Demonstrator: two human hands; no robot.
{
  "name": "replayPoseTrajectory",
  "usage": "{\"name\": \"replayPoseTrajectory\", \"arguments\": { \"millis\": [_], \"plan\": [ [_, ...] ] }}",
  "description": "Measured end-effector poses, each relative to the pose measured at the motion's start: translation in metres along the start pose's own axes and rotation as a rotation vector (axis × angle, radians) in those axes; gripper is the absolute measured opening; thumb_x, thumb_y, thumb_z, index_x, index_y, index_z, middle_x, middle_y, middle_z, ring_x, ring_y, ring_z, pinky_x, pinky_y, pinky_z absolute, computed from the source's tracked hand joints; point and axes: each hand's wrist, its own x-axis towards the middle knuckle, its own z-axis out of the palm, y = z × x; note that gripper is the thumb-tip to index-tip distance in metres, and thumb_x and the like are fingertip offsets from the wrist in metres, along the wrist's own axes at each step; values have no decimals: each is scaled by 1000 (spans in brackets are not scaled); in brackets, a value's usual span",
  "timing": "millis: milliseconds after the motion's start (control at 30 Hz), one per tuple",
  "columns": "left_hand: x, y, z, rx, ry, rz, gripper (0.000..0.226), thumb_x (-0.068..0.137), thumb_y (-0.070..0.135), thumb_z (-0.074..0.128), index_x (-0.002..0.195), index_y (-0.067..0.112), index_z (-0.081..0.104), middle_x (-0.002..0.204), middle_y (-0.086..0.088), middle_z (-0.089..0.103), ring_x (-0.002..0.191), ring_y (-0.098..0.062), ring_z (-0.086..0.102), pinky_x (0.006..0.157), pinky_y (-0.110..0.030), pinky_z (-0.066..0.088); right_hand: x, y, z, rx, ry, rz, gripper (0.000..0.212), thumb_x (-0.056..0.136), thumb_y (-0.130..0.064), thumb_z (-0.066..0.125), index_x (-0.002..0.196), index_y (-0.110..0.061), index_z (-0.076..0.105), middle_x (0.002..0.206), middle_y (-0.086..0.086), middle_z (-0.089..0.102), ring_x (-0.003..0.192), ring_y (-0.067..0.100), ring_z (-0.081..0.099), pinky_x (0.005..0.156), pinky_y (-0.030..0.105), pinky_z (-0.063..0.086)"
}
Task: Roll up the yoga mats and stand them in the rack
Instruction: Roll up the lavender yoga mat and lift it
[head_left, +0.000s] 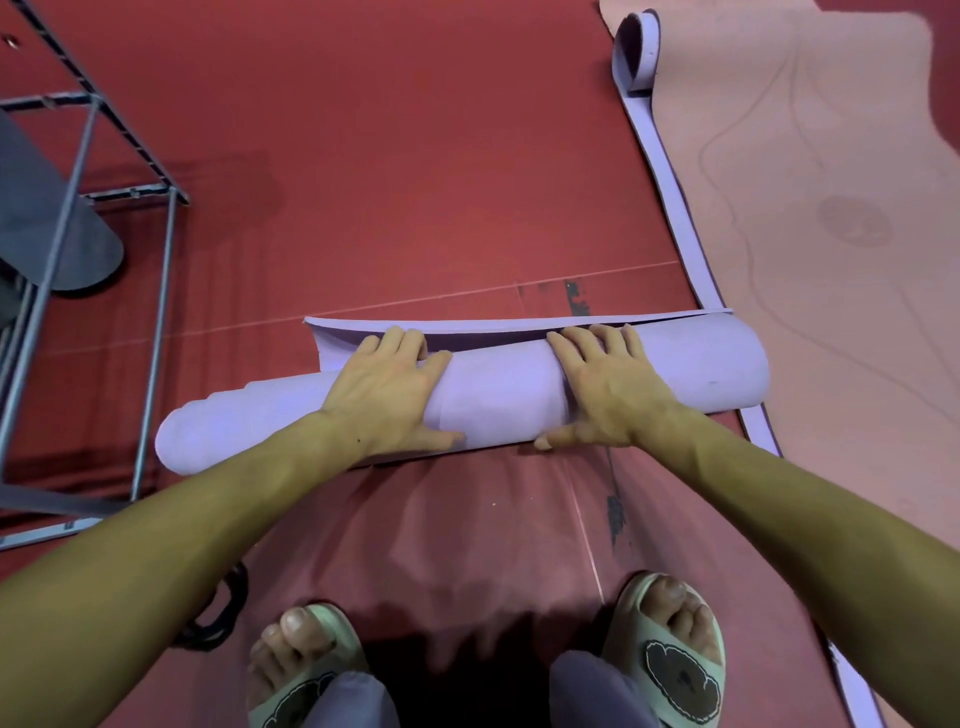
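Head view: left hand (389, 387) and right hand (602, 387) flat, fingers spread, on lilac mat roll (498, 395).

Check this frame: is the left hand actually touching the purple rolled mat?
Touching. The head view shows the left hand laid over the top of the purple rolled mat, with no gap showing between them.

The one camera sat on my head. It looked forward and steeply down, almost straight at the red floor (415, 130). It was close: my two arms came in from the near corners, and my feet in sandals (670, 654) showed at the near edge. The view was very wide and bent straight lines near the sides. The metal rack (78, 208) sat at the far left edge and a pink mat (831, 260) at the far right. No other view shared the scene.
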Motion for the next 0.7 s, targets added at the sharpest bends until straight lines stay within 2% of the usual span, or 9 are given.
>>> {"name": "replayPoseTrajectory", "arguments": {
  "millis": [67, 133, 233, 300, 367, 467, 567, 633, 700],
  "plan": [
    [2, 5, -3, 57, 42, 39, 108, 65, 102, 43, 126, 14, 59, 109, -5, 47, 97, -28, 42, 85, -43, 41, 5, 1, 5, 11, 52, 5, 140, 48, -98, 65, 157, -17, 33, 150, 14, 37, 134, 42, 43, 118, 63, 24],
    [7, 9, -5, 110, 97, 85, 103, 64, 97, 54, 123, 12, 57, 115, -9, 46, 100, -31, 42, 87, -44, 40, 9, 4, 4, 41, 116, -11, 135, 45, -94, 72, 152, -19, 40, 139, 13, 38, 122, 39, 49, 113, 61, 30],
    [19, 12, -11, 33, 155, 102, 114, 58, 92, 66, 139, 13, 50, 148, -19, 41, 128, -39, 45, 109, -50, 38, 12, 9, 1, 85, 123, -45, 131, 51, -94, 72, 152, -18, 37, 134, 7, 42, 122, 35, 52, 113, 62, 30],
    [34, 10, -15, -70, 51, 41, 139, 53, 97, 66, 160, 18, 27, 167, -21, 23, 153, -42, 26, 125, -56, 24, 13, 12, -2, 155, 117, -41, 122, 55, -90, 75, 146, -17, 39, 133, 3, 45, 128, 33, 51, 117, 64, 26],
    [53, 7, -17, -162, -119, -21, 156, 48, 99, 68, 167, 24, 0, 173, -17, 12, 160, -39, 13, 127, -59, 15, 18, 13, -8, 185, 82, -35, 114, 61, -86, 76, 145, -17, 41, 139, 3, 47, 135, 32, 46, 119, 66, 22],
    [77, 4, -21, -309, -284, -98, 161, 42, 98, 73, 166, 29, -2, 171, -10, 25, 155, -33, 30, 120, -60, 28, 25, 13, -17, 134, 20, -30, 111, 72, -88, 63, 155, -21, 36, 153, 5, 41, 142, 34, 36, 119, 66, 22],
    [91, 4, -24, -267, -291, -118, 159, 39, 99, 73, 165, 30, 7, 153, -9, 48, 137, -37, 49, 104, -56, 40, 28, 13, -19, 52, 27, 34, 110, 74, -94, 44, 161, -30, 28, 152, 15, 34, 134, 40, 36, 116, 68, 26],
    [96, 4, -27, -218, -291, -120, 157, 36, 102, 70, 164, 32, 12, 142, -10, 51, 129, -37, 50, 99, -54, 41, 27, 12, -19, 21, 38, 71, 110, 73, -95, 37, 163, -33, 24, 151, 16, 31, 133, 40, 35, 115, 71, 25],
    [97, 5, -28, -177, -318, -107, 150, 32, 105, 65, 157, 30, 29, 130, -8, 49, 120, -33, 48, 95, -51, 40, 23, 8, -16, 46, 66, 99, 110, 76, -93, 44, 163, -28, 24, 154, 12, 32, 138, 38, 34, 116, 74, 22]
  ]
}}
